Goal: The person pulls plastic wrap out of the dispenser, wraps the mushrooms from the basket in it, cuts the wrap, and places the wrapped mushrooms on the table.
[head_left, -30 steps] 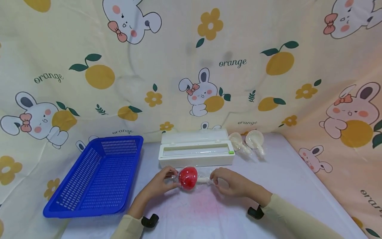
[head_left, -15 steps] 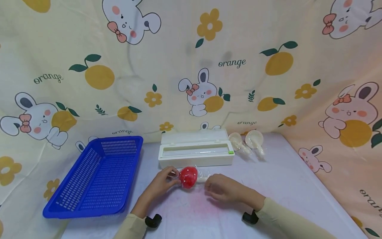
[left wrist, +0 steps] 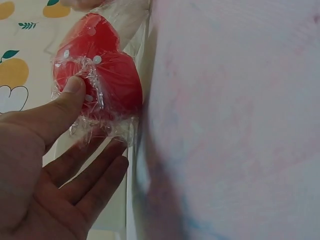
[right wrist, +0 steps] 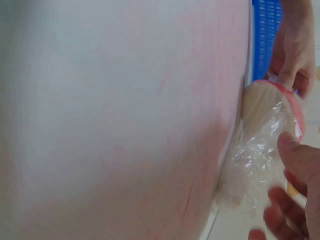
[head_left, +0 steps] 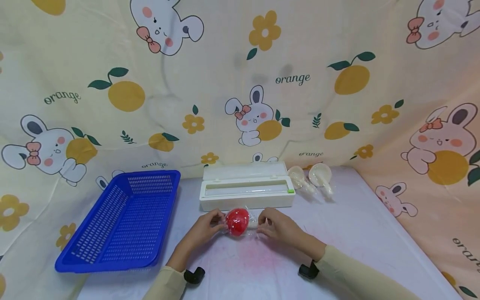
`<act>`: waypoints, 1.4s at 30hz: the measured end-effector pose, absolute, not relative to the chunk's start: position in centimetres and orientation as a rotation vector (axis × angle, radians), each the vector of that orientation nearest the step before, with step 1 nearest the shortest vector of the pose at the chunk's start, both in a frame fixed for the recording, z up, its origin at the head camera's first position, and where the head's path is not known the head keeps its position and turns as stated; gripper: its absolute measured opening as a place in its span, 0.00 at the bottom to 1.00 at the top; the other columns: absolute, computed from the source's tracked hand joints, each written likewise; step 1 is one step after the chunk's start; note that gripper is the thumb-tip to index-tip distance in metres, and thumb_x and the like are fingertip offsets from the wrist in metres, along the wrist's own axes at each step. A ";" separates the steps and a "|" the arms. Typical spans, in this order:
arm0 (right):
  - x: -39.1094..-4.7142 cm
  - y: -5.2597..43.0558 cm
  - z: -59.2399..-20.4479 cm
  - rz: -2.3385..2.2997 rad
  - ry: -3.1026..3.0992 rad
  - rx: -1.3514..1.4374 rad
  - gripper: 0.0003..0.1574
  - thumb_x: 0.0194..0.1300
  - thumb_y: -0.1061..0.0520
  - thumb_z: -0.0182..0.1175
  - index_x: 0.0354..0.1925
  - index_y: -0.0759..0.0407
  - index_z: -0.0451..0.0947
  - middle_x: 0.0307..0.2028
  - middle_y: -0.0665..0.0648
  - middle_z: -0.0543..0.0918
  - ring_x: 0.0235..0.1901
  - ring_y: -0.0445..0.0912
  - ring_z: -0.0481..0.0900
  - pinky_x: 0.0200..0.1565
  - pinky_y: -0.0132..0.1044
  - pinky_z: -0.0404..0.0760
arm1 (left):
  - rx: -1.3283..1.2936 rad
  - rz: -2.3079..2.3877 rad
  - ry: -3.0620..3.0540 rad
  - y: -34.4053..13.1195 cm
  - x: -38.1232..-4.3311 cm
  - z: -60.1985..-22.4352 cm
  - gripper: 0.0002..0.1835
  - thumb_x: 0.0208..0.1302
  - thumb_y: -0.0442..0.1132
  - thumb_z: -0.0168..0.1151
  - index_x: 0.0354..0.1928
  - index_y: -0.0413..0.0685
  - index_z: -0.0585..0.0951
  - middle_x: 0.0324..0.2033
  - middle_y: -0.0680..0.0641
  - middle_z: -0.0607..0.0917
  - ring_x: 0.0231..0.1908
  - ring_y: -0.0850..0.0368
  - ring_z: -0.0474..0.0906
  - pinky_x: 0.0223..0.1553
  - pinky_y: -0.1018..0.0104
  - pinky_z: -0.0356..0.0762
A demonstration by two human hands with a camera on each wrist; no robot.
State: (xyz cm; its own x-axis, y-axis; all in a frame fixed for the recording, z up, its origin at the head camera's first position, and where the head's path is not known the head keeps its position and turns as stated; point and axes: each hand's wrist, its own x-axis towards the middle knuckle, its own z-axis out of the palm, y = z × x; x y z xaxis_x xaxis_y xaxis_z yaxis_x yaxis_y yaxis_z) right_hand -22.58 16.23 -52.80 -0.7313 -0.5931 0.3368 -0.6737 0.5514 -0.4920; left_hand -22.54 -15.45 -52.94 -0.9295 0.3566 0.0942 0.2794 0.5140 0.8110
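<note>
A red toy mushroom (head_left: 237,222) with white dots, wrapped in clear plastic film, lies on its side in front of the white box. My left hand (head_left: 205,228) pinches its wrapped cap end. In the left wrist view, the thumb (left wrist: 74,92) presses the film on the cap while the fingers reach behind the film's edge. At the pale stem end is my right hand (head_left: 279,227), its fingertips right at the film. The right wrist view shows the right thumb (right wrist: 292,147) over the crinkled film (right wrist: 257,155), with a gap between thumb and blurred fingers.
Just behind the mushroom stands a white film dispenser box (head_left: 247,203), its lid raised. A blue perforated basket (head_left: 112,267) is at the left. Pale wrapped things with round heads (head_left: 320,174) lie at the back right. White cloth (head_left: 356,233) covers the table.
My right hand has moved left along the stem toward the cap, and its fingers have shifted at the film. The left hand and the mushroom have barely moved.
</note>
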 end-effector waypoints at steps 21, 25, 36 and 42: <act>-23.6 15.0 -53.4 0.828 -2.864 0.923 0.21 0.64 0.60 0.77 0.53 0.59 0.84 0.44 0.51 0.84 0.45 0.45 0.78 0.50 0.45 0.83 | 0.355 1.637 2.665 -14.8 -22.6 -53.5 0.07 0.67 0.35 0.75 0.42 0.46 0.85 0.42 0.46 0.90 0.43 0.51 0.90 0.45 0.58 0.88; -23.6 15.4 -53.2 0.727 -2.722 1.026 0.13 0.64 0.59 0.76 0.47 0.58 0.88 0.41 0.51 0.83 0.43 0.46 0.78 0.47 0.42 0.84 | 0.269 1.790 2.634 -14.3 -22.6 -53.3 0.06 0.68 0.33 0.75 0.43 0.44 0.86 0.42 0.43 0.90 0.36 0.52 0.89 0.38 0.58 0.89; -23.2 16.4 -52.6 0.792 -2.650 1.022 0.15 0.69 0.58 0.73 0.52 0.61 0.87 0.43 0.53 0.88 0.41 0.44 0.77 0.43 0.39 0.83 | 0.474 1.826 2.814 -13.4 -22.7 -52.8 0.07 0.70 0.28 0.71 0.46 0.43 0.88 0.38 0.45 0.90 0.29 0.55 0.83 0.30 0.65 0.85; -23.0 16.7 -52.2 0.882 -2.659 0.979 0.14 0.70 0.58 0.72 0.52 0.61 0.88 0.39 0.49 0.86 0.38 0.40 0.74 0.38 0.34 0.80 | 0.538 1.800 2.919 -12.9 -22.6 -52.8 0.07 0.71 0.28 0.70 0.47 0.43 0.89 0.41 0.45 0.91 0.35 0.58 0.86 0.35 0.69 0.87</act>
